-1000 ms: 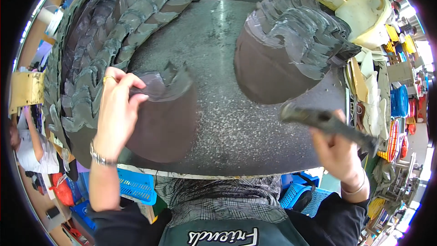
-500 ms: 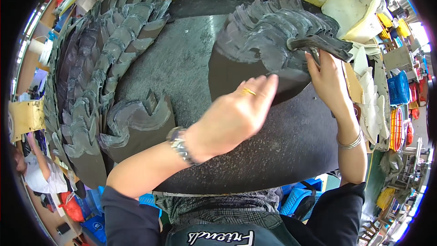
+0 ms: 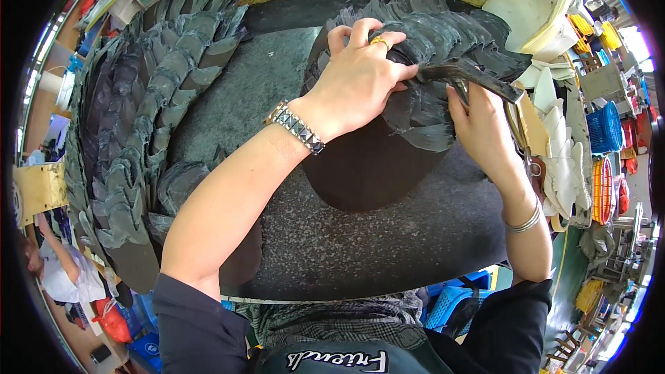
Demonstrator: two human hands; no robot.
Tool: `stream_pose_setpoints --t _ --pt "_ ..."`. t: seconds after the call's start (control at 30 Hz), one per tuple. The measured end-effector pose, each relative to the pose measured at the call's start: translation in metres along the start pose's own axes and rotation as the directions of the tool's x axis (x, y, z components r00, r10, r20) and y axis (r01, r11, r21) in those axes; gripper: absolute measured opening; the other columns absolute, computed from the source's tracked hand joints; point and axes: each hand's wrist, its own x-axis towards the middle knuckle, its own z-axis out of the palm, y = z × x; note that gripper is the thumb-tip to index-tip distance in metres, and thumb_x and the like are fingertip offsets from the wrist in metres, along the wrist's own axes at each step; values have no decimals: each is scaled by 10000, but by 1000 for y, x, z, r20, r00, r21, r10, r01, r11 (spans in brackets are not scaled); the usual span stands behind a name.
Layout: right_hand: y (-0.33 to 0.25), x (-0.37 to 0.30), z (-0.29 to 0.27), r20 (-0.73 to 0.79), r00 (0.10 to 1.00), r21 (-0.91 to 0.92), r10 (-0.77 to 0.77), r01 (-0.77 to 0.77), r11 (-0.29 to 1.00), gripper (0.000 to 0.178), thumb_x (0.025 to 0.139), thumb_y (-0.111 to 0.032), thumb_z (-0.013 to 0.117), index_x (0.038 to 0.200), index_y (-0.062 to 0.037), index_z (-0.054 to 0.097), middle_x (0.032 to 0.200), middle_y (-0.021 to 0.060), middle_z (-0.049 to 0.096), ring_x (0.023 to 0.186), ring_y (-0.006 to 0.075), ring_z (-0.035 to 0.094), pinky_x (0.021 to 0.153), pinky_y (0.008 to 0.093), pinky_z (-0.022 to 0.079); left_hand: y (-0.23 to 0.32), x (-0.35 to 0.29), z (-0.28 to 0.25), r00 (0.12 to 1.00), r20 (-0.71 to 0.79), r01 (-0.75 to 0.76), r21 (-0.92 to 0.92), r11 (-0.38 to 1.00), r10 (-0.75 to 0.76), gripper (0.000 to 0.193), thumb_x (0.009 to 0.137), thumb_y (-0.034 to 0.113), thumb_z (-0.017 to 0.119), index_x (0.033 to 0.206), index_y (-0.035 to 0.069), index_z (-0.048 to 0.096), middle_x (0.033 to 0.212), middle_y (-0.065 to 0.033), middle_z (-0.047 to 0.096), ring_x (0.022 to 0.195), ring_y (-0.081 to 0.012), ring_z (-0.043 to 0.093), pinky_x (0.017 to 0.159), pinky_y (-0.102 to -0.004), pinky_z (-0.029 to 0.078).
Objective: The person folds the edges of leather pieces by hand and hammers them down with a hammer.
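Note:
A fanned pile of thin, dark, flat pieces (image 3: pixel 374 173) lies on the board, with greyish smeared bands along the overlapping edges. My left hand (image 3: pixel 357 73) is on top of this pile, fingers bent and thumb close to the index finger, pinching at the edges; the exact layer caught is hidden. Just right of it, my right hand (image 3: pixel 485 125) is wrapped round the handle of a dark hammer (image 3: pixel 478 76). The hammer's rounded face points left, close to my left thumb, over the pile.
Long overlapping rows of similar dark pieces (image 3: pixel 173 90) cover the board's left side. A whitish tub (image 3: pixel 533 10) stands at the far right. Scissors (image 3: pixel 530 166) and white flat pieces (image 3: pixel 561 159) lie beside the board's right edge. Another person (image 3: pixel 59 270) sits at far left.
My left hand has moved up and onto the pile's smeared edges. The bottom of the pile now reaches nearer to me. The hammer has shifted slightly left.

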Motion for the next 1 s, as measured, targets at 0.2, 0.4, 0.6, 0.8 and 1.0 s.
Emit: stream_pose_setpoints --t 0.2,0.4,0.6,0.8,1.0 --pt "-14 1 -15 17 991 11 131 -132 991 206 890 -94 581 1072 -4 551 911 245 613 871 410 620 707 450 493 -3 3 -3 996 14 -91 -116 989 93 56 712 155 751 754 185 729 1153 39 586 1169 -264 416 986 -441 287" --pt "-36 9 -20 281 951 -254 128 -55 966 218 885 -89 592 1083 -54 507 659 163 574 554 354 595 480 412 454 -8 -9 -12 997 -47 -68 -142 987 62 110 724 127 737 810 174 688 1065 45 578 1134 -253 425 967 -426 299" --pt "-27 0 -8 227 954 -230 194 -141 963 258 872 -92 605 1092 -19 491 713 220 580 658 406 615 550 437 482 17 -15 -96 978 -97 -199 -183 963 184 95 757 84 709 827 75 645 963 -13 637 1031 -271 567 924 -404 382" --pt "-26 1 -20 207 965 -18 158 -158 987 225 888 -120 590 1068 7 541 814 238 619 755 424 618 639 444 488 85 -47 -175 993 40 109 -703 703 -114 104 784 -79 683 870 -19 677 739 -152 686 626 -193 671 561 -261 510" --pt "-113 -35 -75 543 806 147 238 -370 918 223 891 -134 624 1088 -33 593 807 137 583 637 234 601 564 333 463 81 -152 -117 732 580 679 -577 455 -357 122 776 43 744 896 49 723 735 -47 632 596 -157 575 541 -267 456"
